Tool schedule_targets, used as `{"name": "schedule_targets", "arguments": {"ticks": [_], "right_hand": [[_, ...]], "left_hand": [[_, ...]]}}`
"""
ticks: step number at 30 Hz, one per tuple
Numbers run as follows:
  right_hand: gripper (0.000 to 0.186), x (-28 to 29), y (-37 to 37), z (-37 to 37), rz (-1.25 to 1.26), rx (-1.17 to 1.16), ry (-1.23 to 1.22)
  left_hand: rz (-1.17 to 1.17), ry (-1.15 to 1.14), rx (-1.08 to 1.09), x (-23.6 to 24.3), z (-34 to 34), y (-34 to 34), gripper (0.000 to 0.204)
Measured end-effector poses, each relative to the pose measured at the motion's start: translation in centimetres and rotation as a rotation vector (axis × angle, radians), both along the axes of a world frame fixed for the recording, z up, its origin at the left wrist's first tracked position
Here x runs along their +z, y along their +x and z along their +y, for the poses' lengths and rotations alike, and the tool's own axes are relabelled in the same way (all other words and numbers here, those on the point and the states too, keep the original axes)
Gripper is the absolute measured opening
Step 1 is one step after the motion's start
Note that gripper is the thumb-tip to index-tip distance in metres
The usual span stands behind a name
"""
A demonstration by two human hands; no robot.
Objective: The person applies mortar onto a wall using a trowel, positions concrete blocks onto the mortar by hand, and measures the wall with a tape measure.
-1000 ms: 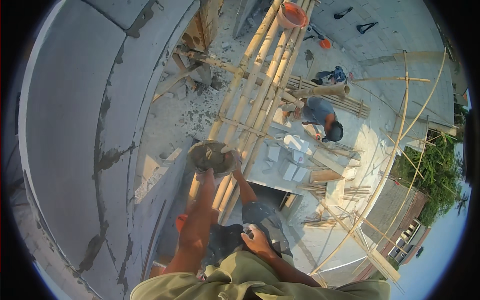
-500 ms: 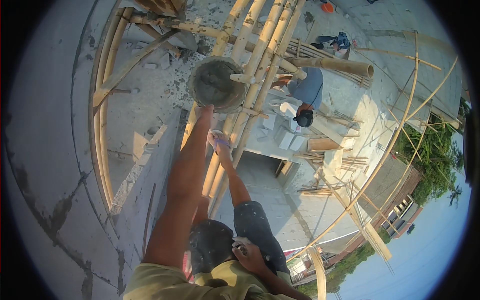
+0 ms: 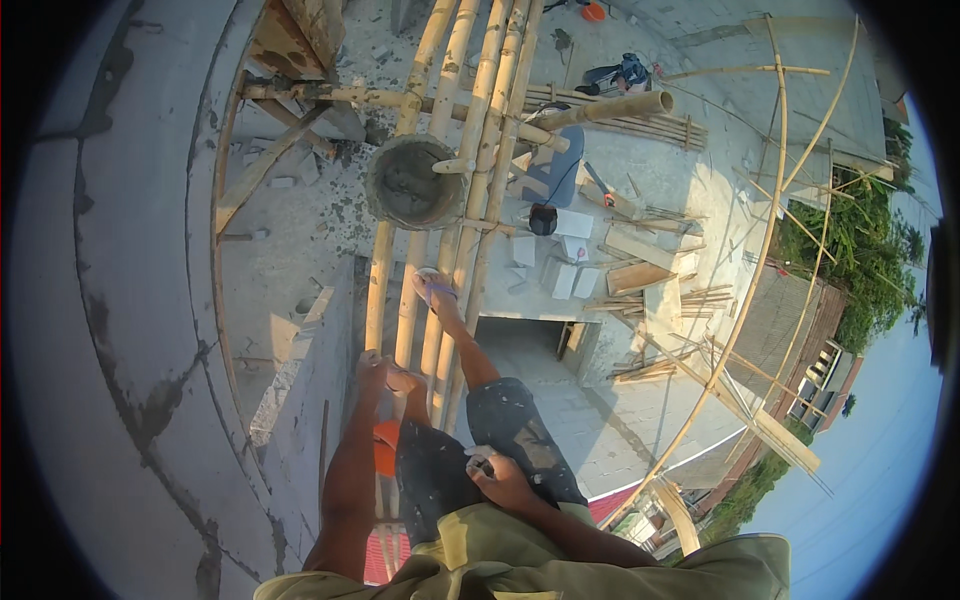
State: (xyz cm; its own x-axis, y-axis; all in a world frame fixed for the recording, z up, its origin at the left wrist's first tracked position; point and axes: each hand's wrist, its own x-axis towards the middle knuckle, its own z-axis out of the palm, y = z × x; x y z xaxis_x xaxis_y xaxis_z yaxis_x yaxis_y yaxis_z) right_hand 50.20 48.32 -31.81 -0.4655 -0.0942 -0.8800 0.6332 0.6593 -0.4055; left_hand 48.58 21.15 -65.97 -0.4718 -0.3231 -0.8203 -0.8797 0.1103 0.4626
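Note:
A round bowl (image 3: 415, 190) with grey mortar rests on long bamboo poles (image 3: 380, 280) ahead of me. My left hand (image 3: 371, 368) is away from it, low over the poles beside my left foot (image 3: 403, 384); its fingers are too indistinct to judge. My right foot (image 3: 435, 292), in a sandal, stands on the poles just below the bowl. My right hand (image 3: 485, 472) is closed on something I cannot make out against my dark shorts (image 3: 530, 440). An orange object (image 3: 386, 448) shows beneath the poles by my left leg.
A pale block wall (image 3: 150, 300) rises at left. Below at right, a co-worker (image 3: 555, 165) bends near white blocks (image 3: 560, 275) and stacked boards (image 3: 640, 280). A dark opening (image 3: 515, 340) lies under the platform edge. Bamboo scaffolding (image 3: 775, 200) stands at the right, with trees beyond.
My left hand has let go of the bowl and drawn back toward my body, leaving the bowl on the poles. My right hand stays low at my shorts. The co-worker remains bent below.

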Motion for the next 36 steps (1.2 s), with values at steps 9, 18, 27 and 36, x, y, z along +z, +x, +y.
{"name": "schedule_targets", "arguments": {"ticks": [9, 18, 27, 36], "right_hand": [[0.036, 0.1, 4.2, -5.1, 0.030, -0.200, -0.135], [0.023, -1.3, -2.0, -2.1, 0.240, -0.722, -0.078], [0.040, -12.2, -6.9, 11.0, 0.300, -0.363, 0.371], [0.074, -15.6, -14.9, 17.2, 0.017, -0.093, 0.591]], "left_hand": [[0.032, 0.220, 0.122, 9.6, -4.9, 13.4, 0.031], [-0.117, 0.160, 0.203, 14.3, -10.4, 21.8, 0.034], [-0.219, 0.161, 0.292, 18.4, -11.1, 22.3, 0.037], [-0.291, 0.217, 0.381, 19.6, -9.5, 21.3, 0.033]]}}
